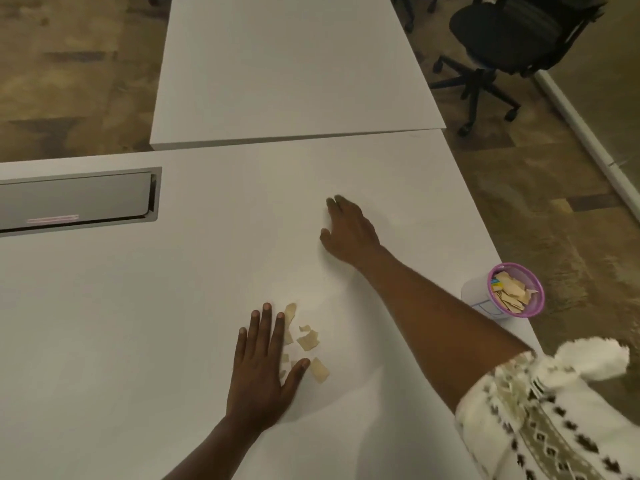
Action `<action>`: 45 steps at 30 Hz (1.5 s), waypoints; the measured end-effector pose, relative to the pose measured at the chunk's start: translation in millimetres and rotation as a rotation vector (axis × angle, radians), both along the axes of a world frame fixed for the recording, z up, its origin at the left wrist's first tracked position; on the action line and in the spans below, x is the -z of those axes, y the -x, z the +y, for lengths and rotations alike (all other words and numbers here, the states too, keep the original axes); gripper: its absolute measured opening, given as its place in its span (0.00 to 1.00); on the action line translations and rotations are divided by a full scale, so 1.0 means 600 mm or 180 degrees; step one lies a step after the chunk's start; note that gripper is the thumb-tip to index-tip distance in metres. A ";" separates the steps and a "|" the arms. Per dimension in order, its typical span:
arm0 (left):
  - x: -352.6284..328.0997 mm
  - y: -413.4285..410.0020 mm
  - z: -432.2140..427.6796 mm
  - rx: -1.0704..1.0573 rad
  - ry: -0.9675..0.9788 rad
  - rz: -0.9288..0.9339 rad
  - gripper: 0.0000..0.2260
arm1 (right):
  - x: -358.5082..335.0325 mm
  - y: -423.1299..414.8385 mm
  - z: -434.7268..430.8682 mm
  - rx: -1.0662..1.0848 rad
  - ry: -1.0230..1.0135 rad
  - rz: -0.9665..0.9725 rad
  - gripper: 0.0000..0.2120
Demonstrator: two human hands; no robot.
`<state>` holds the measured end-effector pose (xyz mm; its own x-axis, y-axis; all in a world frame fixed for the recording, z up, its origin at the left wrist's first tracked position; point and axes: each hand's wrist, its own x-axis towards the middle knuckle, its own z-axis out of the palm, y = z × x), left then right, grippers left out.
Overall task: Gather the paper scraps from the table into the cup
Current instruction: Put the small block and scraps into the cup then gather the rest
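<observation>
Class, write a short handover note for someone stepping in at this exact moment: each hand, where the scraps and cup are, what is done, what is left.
Left hand: flat on the table, fingers straight, against the loose scraps lying by its thumb side.
Right hand: reached forward over the table, blurred, fingers relaxed, apparently holding nothing.
Cup: at the table's right edge, pink rim, tilted in this view.
Done: a batch of scraps is already in the cup.
Left: gather the small pile by the left hand and put it in the cup.
</observation>
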<state>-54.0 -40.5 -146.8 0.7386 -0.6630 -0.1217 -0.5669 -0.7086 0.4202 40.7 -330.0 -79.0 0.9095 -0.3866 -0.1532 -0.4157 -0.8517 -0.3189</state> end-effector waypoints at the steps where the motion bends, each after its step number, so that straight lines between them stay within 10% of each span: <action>1: 0.000 0.000 0.001 -0.0003 0.0036 0.0017 0.37 | 0.004 -0.015 -0.007 -0.0046 0.0010 0.0088 0.27; 8: -0.005 -0.003 0.002 -0.0058 0.0241 0.0159 0.37 | 0.010 0.001 0.015 -0.0249 0.0246 0.0382 0.13; 24: -0.015 -0.006 -0.001 0.0166 0.0028 0.0243 0.41 | 0.023 0.235 0.090 0.0593 -0.0031 0.0244 0.34; 36: -0.040 0.039 0.027 0.0301 0.0006 0.0417 0.41 | 0.020 0.340 0.219 -0.0135 -0.0593 -0.0045 0.32; 40: -0.039 0.075 0.076 -0.0202 -0.0152 0.0298 0.40 | 0.007 0.380 0.236 0.0560 -0.0546 -0.0647 0.22; 45: -0.023 0.118 0.120 -0.0088 -0.0400 0.0160 0.40 | 0.015 0.408 0.275 -0.0258 -0.0434 -0.0733 0.11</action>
